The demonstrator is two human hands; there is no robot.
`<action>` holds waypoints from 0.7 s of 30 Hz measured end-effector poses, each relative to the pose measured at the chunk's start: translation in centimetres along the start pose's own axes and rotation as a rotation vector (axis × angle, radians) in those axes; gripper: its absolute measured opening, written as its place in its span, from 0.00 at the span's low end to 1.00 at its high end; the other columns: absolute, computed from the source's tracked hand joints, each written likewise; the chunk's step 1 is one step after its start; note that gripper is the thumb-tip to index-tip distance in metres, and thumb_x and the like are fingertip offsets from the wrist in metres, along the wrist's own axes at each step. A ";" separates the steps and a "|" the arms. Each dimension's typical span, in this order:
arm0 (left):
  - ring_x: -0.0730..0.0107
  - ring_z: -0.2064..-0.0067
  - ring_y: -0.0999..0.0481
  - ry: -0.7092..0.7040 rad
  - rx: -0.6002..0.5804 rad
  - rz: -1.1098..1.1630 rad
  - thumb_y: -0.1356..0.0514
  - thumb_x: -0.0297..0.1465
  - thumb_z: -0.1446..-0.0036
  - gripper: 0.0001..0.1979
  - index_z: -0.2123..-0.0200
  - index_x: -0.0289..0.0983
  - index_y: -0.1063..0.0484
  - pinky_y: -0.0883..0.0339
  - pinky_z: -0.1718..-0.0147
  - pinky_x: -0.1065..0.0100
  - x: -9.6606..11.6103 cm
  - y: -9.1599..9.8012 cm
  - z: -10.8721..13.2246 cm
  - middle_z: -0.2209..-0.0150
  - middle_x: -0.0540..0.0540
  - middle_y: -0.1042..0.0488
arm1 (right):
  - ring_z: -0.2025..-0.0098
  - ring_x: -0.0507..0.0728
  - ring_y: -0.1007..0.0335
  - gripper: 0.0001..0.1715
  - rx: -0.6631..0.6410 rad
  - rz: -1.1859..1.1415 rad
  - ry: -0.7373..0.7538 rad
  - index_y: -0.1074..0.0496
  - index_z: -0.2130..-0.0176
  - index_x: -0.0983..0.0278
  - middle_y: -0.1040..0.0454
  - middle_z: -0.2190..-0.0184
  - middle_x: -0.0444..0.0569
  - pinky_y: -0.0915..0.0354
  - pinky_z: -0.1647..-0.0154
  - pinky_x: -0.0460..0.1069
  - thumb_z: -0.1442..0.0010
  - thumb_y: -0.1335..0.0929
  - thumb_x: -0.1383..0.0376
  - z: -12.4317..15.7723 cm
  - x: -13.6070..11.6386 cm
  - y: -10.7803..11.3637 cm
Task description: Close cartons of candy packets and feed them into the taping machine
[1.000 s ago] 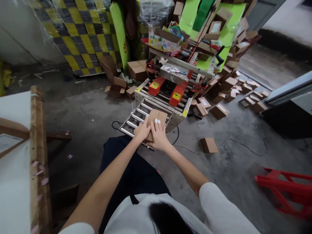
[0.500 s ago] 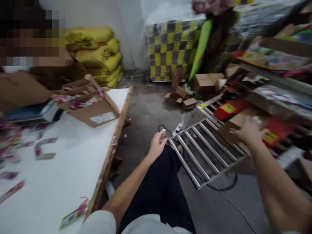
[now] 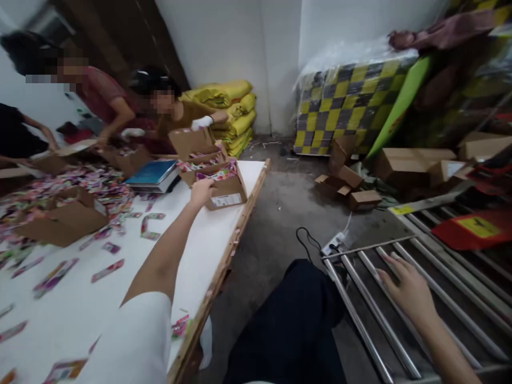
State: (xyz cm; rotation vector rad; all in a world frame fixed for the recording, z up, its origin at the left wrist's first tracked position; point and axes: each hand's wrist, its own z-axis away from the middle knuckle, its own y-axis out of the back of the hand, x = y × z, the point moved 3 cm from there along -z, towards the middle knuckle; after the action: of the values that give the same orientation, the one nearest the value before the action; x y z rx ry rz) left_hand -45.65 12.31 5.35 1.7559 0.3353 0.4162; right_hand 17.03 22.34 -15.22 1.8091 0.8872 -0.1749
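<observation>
My left hand (image 3: pixel 203 193) reaches over the white table to a cardboard box (image 3: pixel 226 199), its fingers closed at the box's near left edge. That box stands with a flap raised, has a white label on its front, and holds pink and purple packets (image 3: pixel 218 169). My right hand (image 3: pixel 412 290) is over the metal roller conveyor (image 3: pixel 366 266), fingers apart, nothing held. Whether it touches the rollers, I cannot tell.
Beside the box lies a blue-topped binder (image 3: pixel 152 175). Loose packets cover much of the white table (image 3: pixel 200 240), around another open box (image 3: pixel 66 221). Co-workers (image 3: pixel 108 101) stand at the far side. A power strip (image 3: pixel 335 242) and cartons (image 3: pixel 412 165) are on the floor.
The view has swung left. My left hand has moved from near the conveyor's corner to the box on the table. My right hand has left the small carton on the conveyor.
</observation>
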 end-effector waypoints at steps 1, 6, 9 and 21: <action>0.48 0.50 0.26 -0.017 -0.015 0.001 0.41 0.29 0.45 0.06 0.65 0.34 0.25 0.37 0.46 0.55 -0.2 0.2 0.7 0.58 0.35 0.23 | 0.46 0.71 0.29 0.29 -0.038 -0.065 0.046 0.26 0.50 0.57 0.26 0.51 0.59 0.31 0.47 0.67 0.40 0.39 0.45 -0.7 -1.7 -0.8; 0.56 0.55 0.25 -0.066 -0.041 -0.002 0.41 0.29 0.45 0.04 0.70 0.38 0.27 0.35 0.50 0.60 -2.7 2.2 9.8 0.63 0.42 0.23 | 0.49 0.66 0.26 0.25 -0.245 -0.333 0.252 0.25 0.50 0.58 0.24 0.52 0.55 0.27 0.49 0.60 0.37 0.38 0.48 -1.4 -13.3 -5.8; 0.57 0.56 0.26 -0.081 -0.054 0.010 0.42 0.30 0.43 0.05 0.69 0.39 0.27 0.35 0.50 0.58 -5.2 4.2 18.7 0.64 0.43 0.23 | 0.47 0.63 0.27 0.21 -0.350 -0.476 0.405 0.26 0.47 0.58 0.26 0.50 0.54 0.27 0.47 0.58 0.34 0.38 0.54 0.2 -22.8 -8.1; 0.56 0.42 0.30 0.175 0.456 0.200 0.46 0.39 0.35 0.18 0.45 0.41 0.31 0.44 0.35 0.48 -8.8 8.6 39.8 0.48 0.38 0.27 | 0.54 0.66 0.38 0.05 -0.289 -0.681 0.724 0.21 0.61 0.59 0.33 0.56 0.55 0.33 0.52 0.60 0.41 0.27 0.66 7.0 -52.8 -8.4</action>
State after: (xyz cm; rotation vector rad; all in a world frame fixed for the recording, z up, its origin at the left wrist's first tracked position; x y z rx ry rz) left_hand -35.61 -28.16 5.06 2.2141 0.4023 0.6796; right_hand -24.02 -8.01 2.24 1.2313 1.9203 0.1939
